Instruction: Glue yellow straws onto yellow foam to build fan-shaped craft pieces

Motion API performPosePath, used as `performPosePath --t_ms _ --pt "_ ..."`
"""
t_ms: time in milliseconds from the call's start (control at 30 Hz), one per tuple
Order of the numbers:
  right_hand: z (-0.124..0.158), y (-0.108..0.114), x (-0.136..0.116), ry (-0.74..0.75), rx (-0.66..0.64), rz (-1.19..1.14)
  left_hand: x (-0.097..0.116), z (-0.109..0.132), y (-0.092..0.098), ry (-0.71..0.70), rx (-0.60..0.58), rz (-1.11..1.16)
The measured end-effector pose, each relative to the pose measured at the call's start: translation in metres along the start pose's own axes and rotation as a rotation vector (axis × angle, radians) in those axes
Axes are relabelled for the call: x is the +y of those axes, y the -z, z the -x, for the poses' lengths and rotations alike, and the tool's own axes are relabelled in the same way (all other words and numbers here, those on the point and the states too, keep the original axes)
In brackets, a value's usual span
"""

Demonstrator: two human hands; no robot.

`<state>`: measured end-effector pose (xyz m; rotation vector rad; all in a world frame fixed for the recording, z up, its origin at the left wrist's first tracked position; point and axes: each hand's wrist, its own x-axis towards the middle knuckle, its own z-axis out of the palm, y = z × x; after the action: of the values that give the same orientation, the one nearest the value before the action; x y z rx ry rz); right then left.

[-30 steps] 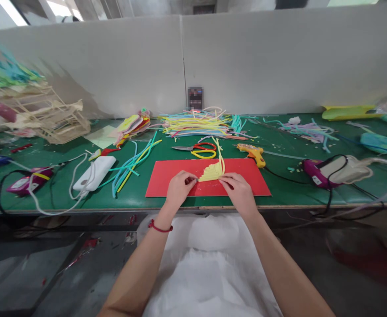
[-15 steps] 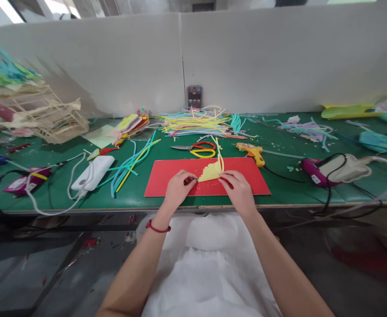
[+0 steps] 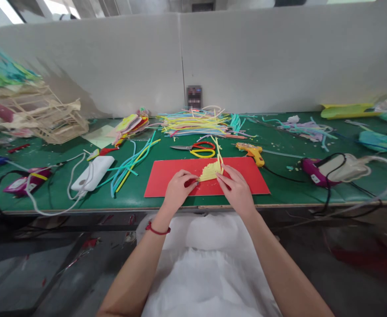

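A fan-shaped piece of yellow pipe cleaner [image 3: 209,172], laid in close rows, rests on a red board [image 3: 160,179]. My left hand [image 3: 179,188] pinches its lower left corner between thumb and forefinger. At the right end, my right hand [image 3: 236,187] is closed on the yellow strand where it meets the rows, its fingertips partly hiding that edge. Loose yellow ends [image 3: 217,147] run up and away beyond the board. Scissors [image 3: 196,149] with red and yellow handles lie behind the board, and a yellow glue gun [image 3: 254,153] lies at its far right corner.
Many coloured pipe cleaners [image 3: 193,123] are heaped at the back, below a phone [image 3: 194,97] against the partition. Blue and yellow strands [image 3: 132,163] and a white power bank [image 3: 93,174] with cables lie left. A purple plug block [image 3: 312,172] with cords lies right.
My right fingers have shifted slightly upward and left along the right edge of the yellow piece, and the standing yellow strand is drawn closer in. My left hand stays at the corner.
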<state>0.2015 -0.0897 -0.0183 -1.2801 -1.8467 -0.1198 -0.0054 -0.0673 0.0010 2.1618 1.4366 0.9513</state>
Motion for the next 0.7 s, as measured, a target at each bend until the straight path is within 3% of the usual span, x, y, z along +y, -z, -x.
performPosePath --t_ms 200,700 --pt "0.0017 0.0013 -0.0005 -0.059 0.162 0.015 -0.0002 0.0 0.0005 0.008 0.018 0.053" --pt "0.005 -0.0002 -0.0016 -0.075 0.1 0.06 -0.0021 -0.0011 -0.0011 0.01 0.024 -0.001"
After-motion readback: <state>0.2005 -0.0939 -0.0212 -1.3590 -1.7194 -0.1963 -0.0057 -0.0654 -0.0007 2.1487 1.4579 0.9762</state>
